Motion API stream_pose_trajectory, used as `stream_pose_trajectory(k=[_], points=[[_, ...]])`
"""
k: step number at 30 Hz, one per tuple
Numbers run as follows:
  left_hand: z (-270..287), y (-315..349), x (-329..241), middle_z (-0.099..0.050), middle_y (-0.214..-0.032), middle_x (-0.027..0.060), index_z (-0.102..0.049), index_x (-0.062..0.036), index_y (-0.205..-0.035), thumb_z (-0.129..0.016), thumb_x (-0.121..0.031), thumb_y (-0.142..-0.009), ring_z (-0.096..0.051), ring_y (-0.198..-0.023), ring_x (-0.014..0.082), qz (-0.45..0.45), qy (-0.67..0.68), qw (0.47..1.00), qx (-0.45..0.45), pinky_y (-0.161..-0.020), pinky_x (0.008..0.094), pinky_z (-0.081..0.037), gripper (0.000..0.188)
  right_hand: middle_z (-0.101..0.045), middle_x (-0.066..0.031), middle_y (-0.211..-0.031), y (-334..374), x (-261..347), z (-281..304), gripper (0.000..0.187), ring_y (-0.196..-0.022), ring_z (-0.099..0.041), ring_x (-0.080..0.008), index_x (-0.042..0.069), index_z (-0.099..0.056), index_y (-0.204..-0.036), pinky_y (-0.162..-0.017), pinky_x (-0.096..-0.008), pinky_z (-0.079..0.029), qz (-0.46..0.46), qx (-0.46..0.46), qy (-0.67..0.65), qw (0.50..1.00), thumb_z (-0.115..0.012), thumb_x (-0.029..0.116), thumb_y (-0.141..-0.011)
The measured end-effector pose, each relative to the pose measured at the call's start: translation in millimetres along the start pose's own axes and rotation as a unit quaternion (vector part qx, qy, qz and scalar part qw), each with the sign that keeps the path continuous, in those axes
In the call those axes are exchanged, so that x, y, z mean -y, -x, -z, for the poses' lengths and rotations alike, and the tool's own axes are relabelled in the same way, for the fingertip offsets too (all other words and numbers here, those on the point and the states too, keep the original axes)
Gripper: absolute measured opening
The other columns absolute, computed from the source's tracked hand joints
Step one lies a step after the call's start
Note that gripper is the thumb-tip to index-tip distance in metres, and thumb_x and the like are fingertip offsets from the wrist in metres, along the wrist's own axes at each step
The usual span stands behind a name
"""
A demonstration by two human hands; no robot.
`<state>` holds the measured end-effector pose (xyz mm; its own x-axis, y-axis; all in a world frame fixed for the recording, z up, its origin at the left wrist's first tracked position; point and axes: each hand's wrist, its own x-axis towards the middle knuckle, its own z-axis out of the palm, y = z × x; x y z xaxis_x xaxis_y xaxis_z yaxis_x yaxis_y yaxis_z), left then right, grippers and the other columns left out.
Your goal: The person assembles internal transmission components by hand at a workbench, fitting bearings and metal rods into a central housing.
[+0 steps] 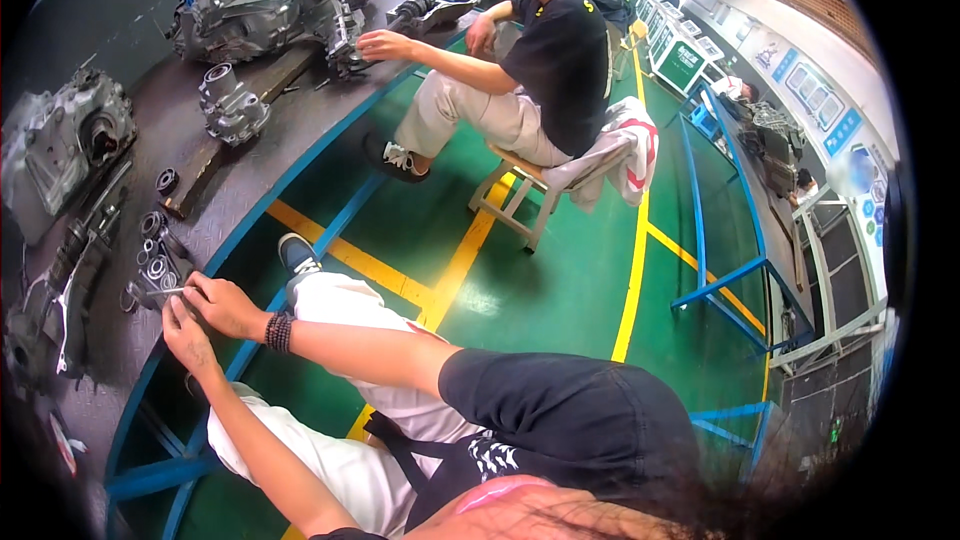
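Observation:
My left hand point(190, 342) and my right hand point(228, 308), a dark beaded bracelet on its wrist, meet at the near edge of a dark workbench point(250, 165). Between their closed fingertips is a thin metal rod point(165, 292), which both hands seem to pinch. Its far end reaches over a small dark metal part with ring-shaped bearings point(155, 258) on the bench. A loose round bearing point(167, 181) lies just beyond. What my left fingertips touch is partly hidden.
Gearbox housings point(240, 5), a smaller metal casting point(232, 105) and a large housing point(65, 145) stand on the bench. A wooden bar point(205, 175) lies across it. Another person point(560, 50) sits on a stool point(520, 190), one hand reaching to a metal assembly. Blue-framed benches point(745, 210) stand right.

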<state>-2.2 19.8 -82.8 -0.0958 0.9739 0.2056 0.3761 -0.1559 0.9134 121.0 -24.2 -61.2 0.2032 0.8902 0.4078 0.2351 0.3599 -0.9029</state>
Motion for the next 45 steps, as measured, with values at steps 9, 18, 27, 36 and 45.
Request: stream_pose_trajectory(k=[9, 18, 27, 36, 45], points=[[10, -5, 17, -0.052, -0.074, -0.0034, -0.065, -0.0052, -0.113, -0.052, -0.026, -0.1, -0.045, -0.061, 0.0059, 0.064, 0.191, 0.979, -0.012, -0.052, 0.0231, -0.033, 0.028, -0.067, -0.0199, -0.083, 6, 5, -8, 0.027, -0.078, -0.066, -0.0331, 0.0, -0.057, -0.103, -0.069, -0.0386, -0.05, -0.007, 0.032, -0.066, 0.997, -0.05, 0.026, -0.098], [6, -1, 14, -0.059, -0.091, -0.0045, -0.063, -0.0071, -0.118, -0.05, -0.029, -0.1, -0.051, -0.077, 0.0065, 0.118, 0.321, 0.939, 0.047, -0.067, 0.025, -0.036, 0.031, -0.069, -0.0164, -0.089, 8, 3, -3, 0.023, -0.083, -0.068, -0.0303, 0.0, -0.058, -0.101, -0.075, -0.0374, -0.052, -0.051, 0.042, -0.085, 0.994, -0.051, 0.022, -0.097], [7, 2, -6, -0.059, -0.115, 0.0036, -0.057, -0.0051, -0.13, -0.047, -0.023, -0.099, -0.053, -0.097, 0.0154, 0.119, 0.355, 0.927, -0.014, -0.09, 0.0319, -0.041, 0.037, -0.067, -0.0222, -0.092, 6, -16, -13, 0.026, -0.087, -0.063, -0.0396, -0.001, -0.059, -0.102, -0.075, -0.0447, -0.048, -0.045, -0.008, -0.024, 0.999, -0.052, 0.023, -0.095], [-4, 12, -19, -0.06, -0.113, 0.0034, -0.054, -0.0038, -0.132, -0.047, -0.02, -0.101, -0.054, -0.093, 0.0135, 0.079, 0.336, 0.938, -0.031, -0.083, 0.029, -0.041, 0.036, -0.063, -0.019, -0.071, 0, -32, -13, 0.028, -0.065, -0.063, -0.0345, 0.0, -0.057, -0.093, -0.061, -0.0422, -0.048, -0.092, -0.063, -0.083, 0.99, -0.047, 0.026, -0.098], [6, 11, -17, -0.063, -0.11, 0.0051, -0.053, -0.0028, -0.132, -0.049, -0.024, -0.102, -0.057, -0.087, 0.0126, 0.007, 0.329, 0.942, -0.066, -0.072, 0.0243, -0.04, 0.036, -0.064, -0.0194, -0.074, 6, -14, -23, 0.031, -0.068, -0.063, -0.0348, 0.0, -0.061, -0.091, -0.064, -0.0432, -0.047, -0.085, -0.074, -0.055, 0.992, -0.048, 0.027, -0.099]])
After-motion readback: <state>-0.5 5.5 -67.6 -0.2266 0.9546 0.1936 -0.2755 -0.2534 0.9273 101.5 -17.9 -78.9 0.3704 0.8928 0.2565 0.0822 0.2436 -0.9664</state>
